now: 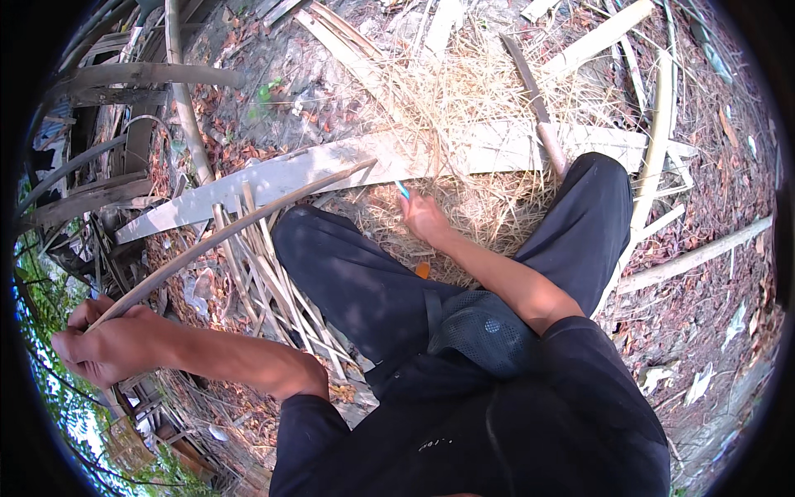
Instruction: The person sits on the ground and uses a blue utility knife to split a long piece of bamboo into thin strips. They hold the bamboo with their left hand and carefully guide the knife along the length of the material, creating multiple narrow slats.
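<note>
My left hand (112, 338), out at the left, is closed around one end of a long curved bamboo strip (240, 224). The strip rises to the right, and its far end lies over a flat pale plank (273, 176). Between my knees, near the plank's front edge, my right hand (424, 218) is closed on a slim light-blue object (402, 190). Only a short piece of it shows, so its kind cannot be made out. A machete with a dark blade (530, 83) and a wooden handle (551, 149) rests across the plank beside my right knee.
Pale shavings (464, 91) cover the plank's middle and the ground around it. Cut bamboo strips (269, 277) lie in a bundle by my left leg. Long poles (660, 132) lie at the right. Stacked timber (103, 190) stands at the far left. A small orange object (422, 270) lies between my legs.
</note>
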